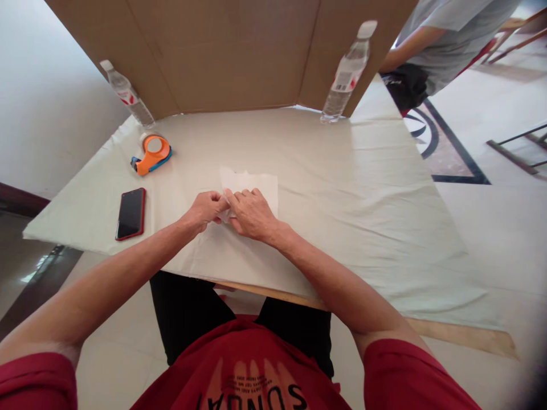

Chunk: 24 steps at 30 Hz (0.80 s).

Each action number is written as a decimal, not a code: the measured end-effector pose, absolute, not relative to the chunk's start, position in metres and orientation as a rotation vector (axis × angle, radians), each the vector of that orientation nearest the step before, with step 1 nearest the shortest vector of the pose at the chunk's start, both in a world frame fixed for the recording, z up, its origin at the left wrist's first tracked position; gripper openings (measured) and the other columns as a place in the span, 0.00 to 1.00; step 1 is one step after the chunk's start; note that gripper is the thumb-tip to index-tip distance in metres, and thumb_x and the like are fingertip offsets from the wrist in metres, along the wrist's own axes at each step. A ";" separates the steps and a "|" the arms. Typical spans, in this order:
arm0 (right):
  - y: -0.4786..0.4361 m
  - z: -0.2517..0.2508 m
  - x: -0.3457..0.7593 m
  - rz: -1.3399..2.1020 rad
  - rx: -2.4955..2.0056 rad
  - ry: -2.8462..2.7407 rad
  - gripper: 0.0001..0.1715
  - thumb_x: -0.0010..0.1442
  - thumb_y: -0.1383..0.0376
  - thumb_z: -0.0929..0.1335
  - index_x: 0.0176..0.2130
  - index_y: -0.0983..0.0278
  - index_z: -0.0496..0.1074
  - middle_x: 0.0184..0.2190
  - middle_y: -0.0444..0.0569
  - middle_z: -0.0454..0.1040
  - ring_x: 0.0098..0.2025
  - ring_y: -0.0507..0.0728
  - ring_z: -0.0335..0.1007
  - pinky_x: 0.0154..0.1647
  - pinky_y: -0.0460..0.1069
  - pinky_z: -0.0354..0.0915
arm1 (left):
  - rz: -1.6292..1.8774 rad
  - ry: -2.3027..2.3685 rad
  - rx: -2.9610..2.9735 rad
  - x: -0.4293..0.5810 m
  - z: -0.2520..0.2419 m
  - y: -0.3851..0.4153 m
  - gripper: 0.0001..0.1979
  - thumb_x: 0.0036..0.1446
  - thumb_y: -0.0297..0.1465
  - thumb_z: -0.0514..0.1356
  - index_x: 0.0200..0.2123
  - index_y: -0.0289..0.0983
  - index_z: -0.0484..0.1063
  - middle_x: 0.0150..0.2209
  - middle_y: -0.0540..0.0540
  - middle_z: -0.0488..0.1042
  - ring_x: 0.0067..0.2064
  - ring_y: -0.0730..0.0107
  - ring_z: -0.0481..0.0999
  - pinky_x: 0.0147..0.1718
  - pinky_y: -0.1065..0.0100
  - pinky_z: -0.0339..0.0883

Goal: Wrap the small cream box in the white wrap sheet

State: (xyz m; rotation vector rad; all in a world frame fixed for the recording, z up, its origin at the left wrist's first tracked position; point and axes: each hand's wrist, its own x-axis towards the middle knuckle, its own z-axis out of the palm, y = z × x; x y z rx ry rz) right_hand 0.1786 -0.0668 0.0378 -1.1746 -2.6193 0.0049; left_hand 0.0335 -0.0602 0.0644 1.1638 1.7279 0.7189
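Note:
A white sheet of paper (pixel 256 185) lies on the cloth-covered table (pixel 342 188) in front of me. My left hand (pixel 205 209) is closed, pinching the paper's near left part. My right hand (pixel 252 213) rests on the paper beside it, fingers curled and pressing down on the same spot. The two hands touch each other. The part of the paper under my hands is hidden.
A red-cased phone (pixel 130 213) lies at the left. An orange and blue tape dispenser (pixel 152 154) sits behind it. Two water bottles (pixel 128 94) (pixel 347 74) stand before a cardboard screen (pixel 226 51). Another person (pixel 444 34) sits at the far right.

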 end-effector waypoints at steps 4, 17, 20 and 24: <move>-0.064 0.041 0.182 0.119 -1.205 -2.603 0.36 0.59 0.64 0.66 0.62 0.75 0.57 0.45 0.62 0.77 0.47 0.66 0.69 0.45 0.56 0.54 | 0.708 1.584 1.192 0.034 0.069 -0.062 0.03 0.43 0.28 0.60 0.24 0.34 0.70 0.21 0.51 0.70 0.23 0.74 0.68 0.22 0.72 0.65; -0.055 0.067 0.257 0.636 -1.498 -2.235 0.26 0.61 0.64 0.66 0.58 0.67 0.69 0.49 0.54 0.79 0.45 0.59 0.75 0.46 0.51 0.63 | 0.679 1.511 2.354 0.022 0.044 -0.068 0.08 0.56 0.32 0.59 0.34 0.36 0.77 0.40 0.41 0.75 0.41 0.62 0.74 0.39 0.63 0.71; -0.066 0.059 0.279 0.741 -1.720 -2.195 0.21 0.61 0.62 0.67 0.52 0.68 0.73 0.43 0.53 0.81 0.42 0.59 0.76 0.43 0.50 0.64 | 0.775 1.400 2.485 0.022 0.031 -0.069 0.07 0.58 0.27 0.56 0.37 0.36 0.75 0.41 0.40 0.76 0.43 0.62 0.74 0.42 0.63 0.71; -0.083 0.042 0.283 0.841 -1.845 -2.047 0.23 0.61 0.59 0.68 0.53 0.69 0.73 0.39 0.53 0.80 0.38 0.58 0.76 0.38 0.49 0.66 | 0.849 1.354 2.504 0.022 0.021 -0.073 0.09 0.57 0.25 0.56 0.40 0.36 0.73 0.39 0.41 0.75 0.42 0.63 0.74 0.42 0.64 0.71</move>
